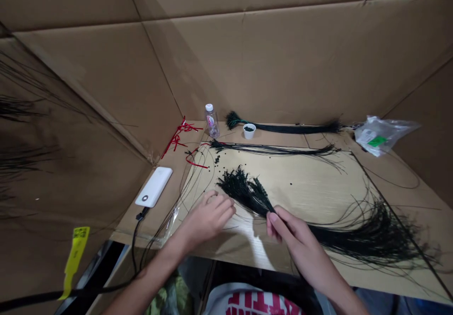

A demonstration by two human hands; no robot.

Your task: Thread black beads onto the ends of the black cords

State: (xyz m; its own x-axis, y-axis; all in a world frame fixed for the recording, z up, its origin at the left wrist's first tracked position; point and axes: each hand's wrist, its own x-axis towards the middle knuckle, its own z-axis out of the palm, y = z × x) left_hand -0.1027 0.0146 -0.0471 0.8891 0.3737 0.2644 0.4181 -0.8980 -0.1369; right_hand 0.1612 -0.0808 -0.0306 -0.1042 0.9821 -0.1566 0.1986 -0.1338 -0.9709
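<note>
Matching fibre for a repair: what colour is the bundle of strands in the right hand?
The bundle is black, best seen in the head view.

table (320,139): board (304,197) over cardboard (155,225), apparently | holds: power bank (153,187) | bottle (211,121) | cup (249,131) | black fibres (244,192)

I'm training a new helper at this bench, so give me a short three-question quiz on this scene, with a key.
1. Which hand pinches the bundle of black strands?
2. True or false: the small white cup holds dark beads.
3. Fill in the blank: the black cable plugs into a white ____.

Key:
1. The right hand
2. True
3. power bank
</note>
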